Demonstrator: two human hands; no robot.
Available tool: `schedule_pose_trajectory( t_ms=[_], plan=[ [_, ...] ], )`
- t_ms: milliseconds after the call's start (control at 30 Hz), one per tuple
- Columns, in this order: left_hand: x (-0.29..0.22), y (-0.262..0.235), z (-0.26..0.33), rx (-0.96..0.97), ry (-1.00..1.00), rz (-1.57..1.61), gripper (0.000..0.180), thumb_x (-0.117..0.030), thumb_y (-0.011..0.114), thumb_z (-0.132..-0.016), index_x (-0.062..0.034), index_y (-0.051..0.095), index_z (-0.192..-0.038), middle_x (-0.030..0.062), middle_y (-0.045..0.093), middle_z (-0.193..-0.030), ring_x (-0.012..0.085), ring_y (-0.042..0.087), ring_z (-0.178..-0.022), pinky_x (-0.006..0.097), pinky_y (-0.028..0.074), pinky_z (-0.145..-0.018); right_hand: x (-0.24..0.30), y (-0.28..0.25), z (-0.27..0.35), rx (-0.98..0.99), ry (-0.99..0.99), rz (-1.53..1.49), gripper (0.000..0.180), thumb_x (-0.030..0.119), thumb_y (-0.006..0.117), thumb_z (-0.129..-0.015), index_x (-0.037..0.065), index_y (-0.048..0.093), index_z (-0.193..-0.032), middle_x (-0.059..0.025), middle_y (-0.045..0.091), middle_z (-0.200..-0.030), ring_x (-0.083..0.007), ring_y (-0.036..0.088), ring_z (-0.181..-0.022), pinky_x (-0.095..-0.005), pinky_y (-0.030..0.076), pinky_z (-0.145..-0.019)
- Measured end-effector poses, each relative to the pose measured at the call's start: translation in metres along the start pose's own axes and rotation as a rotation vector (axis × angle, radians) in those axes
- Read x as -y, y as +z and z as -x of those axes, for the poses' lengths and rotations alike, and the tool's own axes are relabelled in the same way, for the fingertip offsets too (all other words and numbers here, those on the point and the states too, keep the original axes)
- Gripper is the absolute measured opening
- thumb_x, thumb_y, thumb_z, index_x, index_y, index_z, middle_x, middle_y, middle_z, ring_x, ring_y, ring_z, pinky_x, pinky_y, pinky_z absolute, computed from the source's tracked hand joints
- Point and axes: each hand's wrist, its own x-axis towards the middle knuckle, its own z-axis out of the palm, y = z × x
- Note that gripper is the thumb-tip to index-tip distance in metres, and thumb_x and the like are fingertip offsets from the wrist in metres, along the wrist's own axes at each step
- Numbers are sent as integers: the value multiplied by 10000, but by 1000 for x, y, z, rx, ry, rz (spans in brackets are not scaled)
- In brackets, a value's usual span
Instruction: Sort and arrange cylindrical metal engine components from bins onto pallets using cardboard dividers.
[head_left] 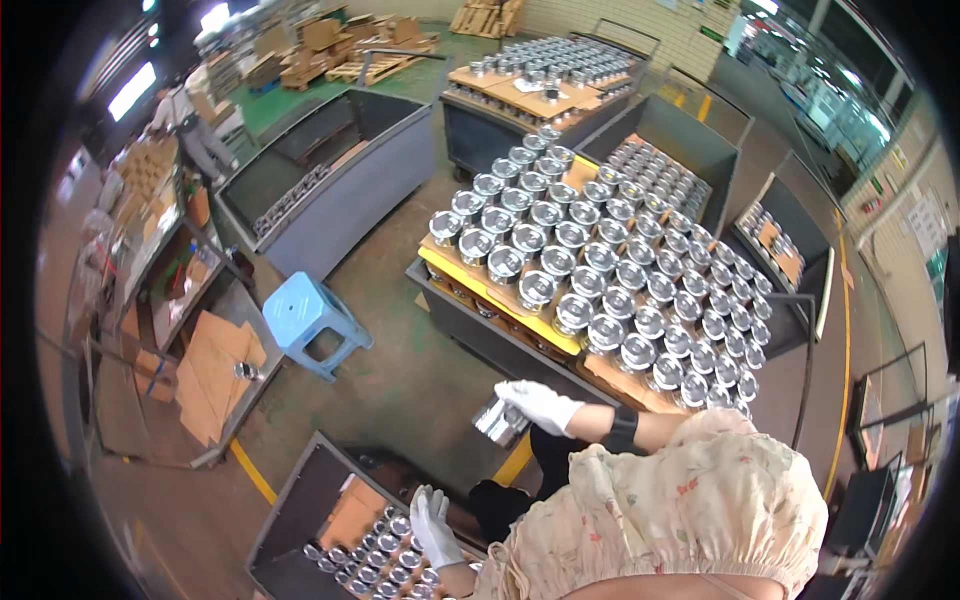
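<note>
- Right hand (pixel 540 405), gloved, clamps shiny metal cylinder (pixel 500 420) above floor gap beside stacked crate (pixel 480 335).
- Left hand (pixel 432 520) spread, resting over cylinders in lower bin (pixel 300 510).
- Best keep grip firm, lower part upright.

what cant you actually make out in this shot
- Head view: whether the left hand grips a part in the lower bin; too small.
- Head view: lower layers of metal cylinders in the crate; the top layer and cardboard hide them.
- Head view: detail of the cylinder in the right hand; glare.
</note>
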Motion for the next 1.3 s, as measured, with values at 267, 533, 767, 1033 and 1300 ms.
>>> schedule_pose_trajectory(
  t_ms=[267,533,767,1033,1300],
  plan=[
    [-69,10,-69,128,17,14,440,-269,527,-938,33,470,-1253,200,514,-1271,332,551,-1118,414,465,-956,89,-17,24,-223,-156,-420,275,360,537,-949,99,600,-893,29,577,-789,-69,497,-686,-231,429,-628],
    [-84,56,-143,192,-43,-143,452,-312,549,-910,-3,508,-1237,185,530,-1257,350,536,-1138,451,452,-949,154,-124,-8,-278,-294,-437,310,307,493,-969,24,619,-968,-60,661,-909,-143,606,-838,-304,484,-765],
    [-105,139,-192,25,-58,-467,330,-277,552,-936,-27,569,-1150,103,615,-1085,228,606,-959,365,491,-851,235,-302,-112,-564,-479,-131,269,275,501,-962,25,602,-957,-57,652,-846,-132,597,-767,-286,484,-720],
    [-135,217,-230,120,113,-1332,381,-317,571,-916,21,621,-1086,179,665,-1027,275,646,-942,363,498,-825,277,-509,-281,-1209,-257,705,316,324,538,-891,79,634,-1065,-184,649,-1033,-363,618,-956,-413,479,-847],
    [-139,219,-251,118,59,-1533,344,-296,560,-917,10,646,-1047,190,669,-1005,316,648,-944,393,501,-819,235,-556,-365,-985,-86,1167,306,336,551,-872,126,658,-1068,-164,666,-992,-336,639,-919,-417,504,-802]
  ],
)
